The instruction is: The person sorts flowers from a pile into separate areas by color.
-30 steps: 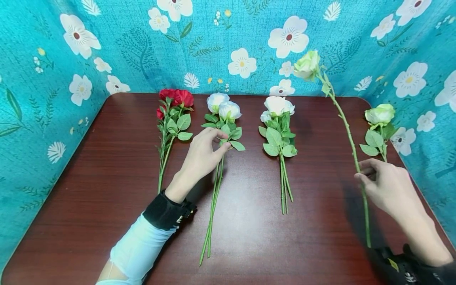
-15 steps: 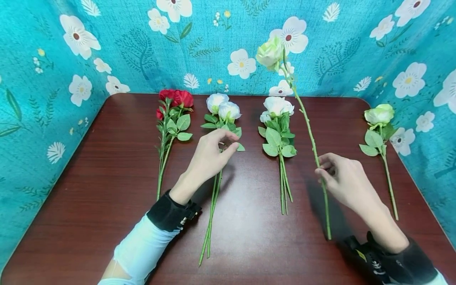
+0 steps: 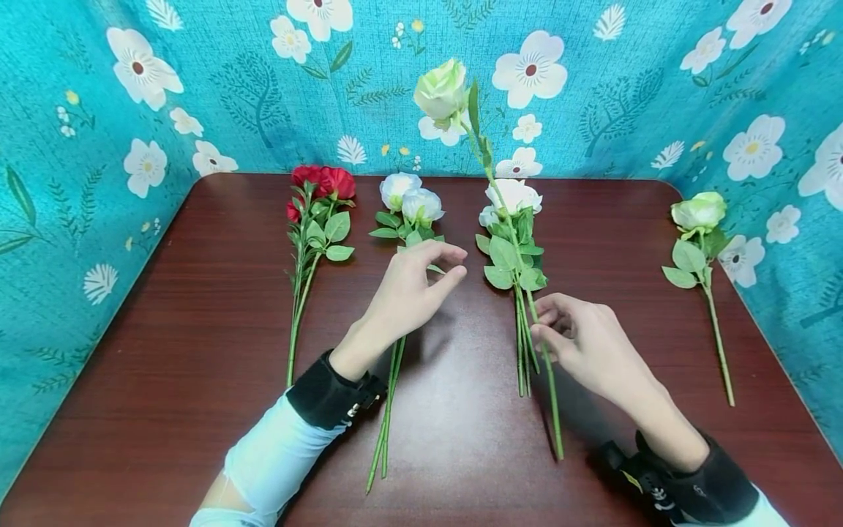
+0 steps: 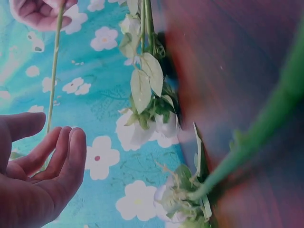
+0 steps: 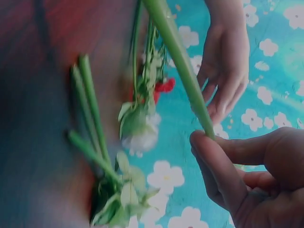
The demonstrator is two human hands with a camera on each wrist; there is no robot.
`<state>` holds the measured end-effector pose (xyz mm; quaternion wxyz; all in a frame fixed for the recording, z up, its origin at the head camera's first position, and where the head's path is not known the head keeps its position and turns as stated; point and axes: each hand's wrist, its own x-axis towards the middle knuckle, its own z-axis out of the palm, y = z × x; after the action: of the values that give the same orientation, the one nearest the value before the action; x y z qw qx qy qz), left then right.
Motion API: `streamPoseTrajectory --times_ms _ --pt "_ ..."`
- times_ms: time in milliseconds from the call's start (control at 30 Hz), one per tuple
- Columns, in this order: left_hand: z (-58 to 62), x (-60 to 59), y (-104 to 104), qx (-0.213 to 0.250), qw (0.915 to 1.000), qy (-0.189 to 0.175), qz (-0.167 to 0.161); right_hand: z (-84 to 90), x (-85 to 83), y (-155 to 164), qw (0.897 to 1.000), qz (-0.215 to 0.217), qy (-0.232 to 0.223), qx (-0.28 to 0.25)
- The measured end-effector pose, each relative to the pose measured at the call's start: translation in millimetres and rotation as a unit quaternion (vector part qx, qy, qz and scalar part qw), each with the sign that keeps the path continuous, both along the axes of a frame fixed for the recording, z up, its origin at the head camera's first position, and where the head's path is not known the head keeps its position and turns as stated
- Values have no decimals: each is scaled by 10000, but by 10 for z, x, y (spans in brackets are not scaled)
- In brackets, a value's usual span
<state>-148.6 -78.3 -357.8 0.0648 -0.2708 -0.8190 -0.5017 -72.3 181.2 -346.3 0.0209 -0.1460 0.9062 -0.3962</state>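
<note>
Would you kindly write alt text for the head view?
A right hand pinches a green rose by its stem above a brown table; the left hand hovers open over white roses. Red roses lie left.

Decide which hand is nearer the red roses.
Left. The left hand hovers just right of the red roses, above the white pair; the right hand is farther right, holding a green rose stem.

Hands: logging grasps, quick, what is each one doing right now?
Left hand: open, fingers relaxed, holding nothing.
Right hand: fingers pinch the pale green rose by its stem.
</note>
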Motion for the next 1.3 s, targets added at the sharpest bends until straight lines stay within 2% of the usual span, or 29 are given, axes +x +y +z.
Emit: streamPoseTrajectory --times_ms 133,300,467,700,867,1067,1300 --pt "0 14 61 39 9999 -145 -59 -19 30 -124 9987 137 -232 -434" --pt "8 34 110 63 9991 -411 3 -77 63 -236 9916 333 -609 -1088" --pt "3 43 144 369 9962 -791 -9 -142 93 -333 9862 533 -728 -1389" --pt "-16 40 176 1238 9857 -1123 -198 -225 116 -469 9806 734 -732 -1663" --pt "-7 43 171 1737 9773 -1198 -185 -266 100 -528 9837 692 -548 -1565" --pt "6 48 146 1850 9735 -1342 -81 -274 30 -570 9878 600 -341 -1397" --pt "10 75 141 1640 9768 -1371 -115 -208 -46 -618 9832 240 -493 -1741"
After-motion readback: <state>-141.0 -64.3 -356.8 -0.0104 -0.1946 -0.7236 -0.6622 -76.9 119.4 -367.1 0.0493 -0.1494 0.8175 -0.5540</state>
